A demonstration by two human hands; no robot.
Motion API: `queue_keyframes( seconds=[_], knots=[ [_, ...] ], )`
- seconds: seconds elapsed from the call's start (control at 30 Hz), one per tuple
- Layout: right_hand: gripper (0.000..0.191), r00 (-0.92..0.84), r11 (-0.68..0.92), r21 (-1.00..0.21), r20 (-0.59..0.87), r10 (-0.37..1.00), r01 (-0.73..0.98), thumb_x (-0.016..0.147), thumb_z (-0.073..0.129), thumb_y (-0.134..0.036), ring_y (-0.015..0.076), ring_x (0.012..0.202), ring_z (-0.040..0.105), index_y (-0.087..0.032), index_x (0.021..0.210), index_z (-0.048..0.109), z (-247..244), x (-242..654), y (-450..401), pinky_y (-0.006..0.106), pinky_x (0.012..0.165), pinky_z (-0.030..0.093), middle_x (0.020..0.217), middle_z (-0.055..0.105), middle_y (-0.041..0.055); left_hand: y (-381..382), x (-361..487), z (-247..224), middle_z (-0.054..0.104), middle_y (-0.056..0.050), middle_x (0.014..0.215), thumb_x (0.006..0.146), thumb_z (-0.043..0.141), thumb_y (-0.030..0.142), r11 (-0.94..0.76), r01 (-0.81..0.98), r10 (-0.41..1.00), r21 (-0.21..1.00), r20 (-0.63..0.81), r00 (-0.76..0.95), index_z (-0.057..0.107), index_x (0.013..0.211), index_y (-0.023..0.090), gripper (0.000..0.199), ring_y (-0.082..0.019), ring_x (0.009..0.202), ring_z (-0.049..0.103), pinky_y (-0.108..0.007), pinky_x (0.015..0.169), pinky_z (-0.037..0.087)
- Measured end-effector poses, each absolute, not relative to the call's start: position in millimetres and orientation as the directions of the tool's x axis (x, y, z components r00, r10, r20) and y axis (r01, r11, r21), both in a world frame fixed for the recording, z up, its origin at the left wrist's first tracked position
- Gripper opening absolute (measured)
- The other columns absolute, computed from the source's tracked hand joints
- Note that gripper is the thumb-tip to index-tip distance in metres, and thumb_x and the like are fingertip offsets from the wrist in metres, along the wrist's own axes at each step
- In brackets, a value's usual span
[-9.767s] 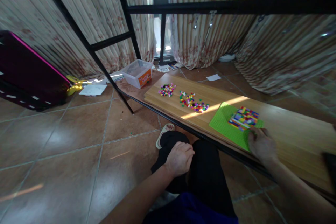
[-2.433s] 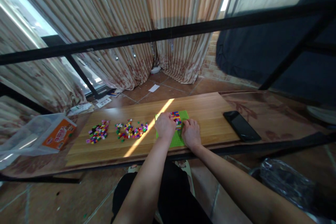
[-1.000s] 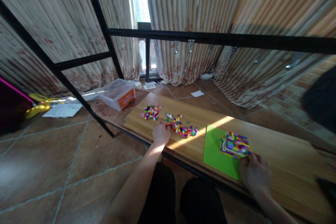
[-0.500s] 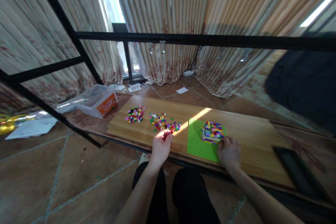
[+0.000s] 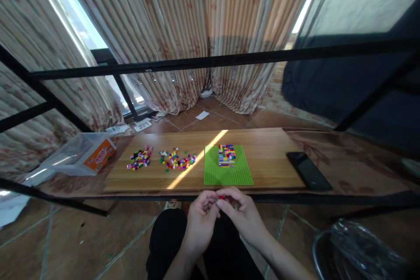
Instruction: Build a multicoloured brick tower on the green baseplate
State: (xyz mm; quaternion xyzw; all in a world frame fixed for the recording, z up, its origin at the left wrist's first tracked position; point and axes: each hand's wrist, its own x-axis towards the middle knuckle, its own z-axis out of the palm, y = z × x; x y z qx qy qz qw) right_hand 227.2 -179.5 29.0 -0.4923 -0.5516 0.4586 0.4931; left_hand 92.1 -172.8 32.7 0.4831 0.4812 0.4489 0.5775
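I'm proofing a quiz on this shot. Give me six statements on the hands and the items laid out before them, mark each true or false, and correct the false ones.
1. The green baseplate lies between the loose bricks and the black phone. True.
2. The loose bricks on the board make one single heap. False: they form two separate groups.
3. A multicoloured block stands on the green baseplate. True.
4. The black phone stands upright. False: it lies flat.
5. The left hand and right hand come together, a red piece showing between them. True.
6. The right hand rests on the multicoloured block. False: it is away from it, beside the left hand.
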Motion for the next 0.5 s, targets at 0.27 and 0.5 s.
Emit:
queue_keyframes(
  seconds=[0.27,0.5],
  knots=[
    [0.031,-0.03,-0.139,-0.965,-0.136,0.99,-0.22,0.066,0.076,-0.046,0.0109,0.057,0.051,-0.018,0.078,0.07,29,242,-183,0.025,0.056,0.041,0.065,0.063,0.0003,-186,106,41,0.065,-0.001,0.072,0.079,0.065,0.029,0.114,-0.017,0.983,0.993,-0.11,0.15,0.061,0.082,0.015,0.015,-0.009,0.059,0.056,-0.021,0.056,0.045],
    [0.031,-0.07,-0.133,-0.969,-0.121,0.99,-0.207,0.07,0.074,-0.046,0.0103,0.057,0.047,-0.017,0.062,0.067,30,252,-185,0.025,0.058,0.037,0.057,0.057,-0.0009,-183,114,36,0.066,-0.001,0.065,0.076,0.068,0.028,0.143,-0.054,0.98,0.988,-0.134,0.143,0.059,0.075,0.015,0.016,-0.009,0.055,0.057,-0.021,0.056,0.046]
  ],
)
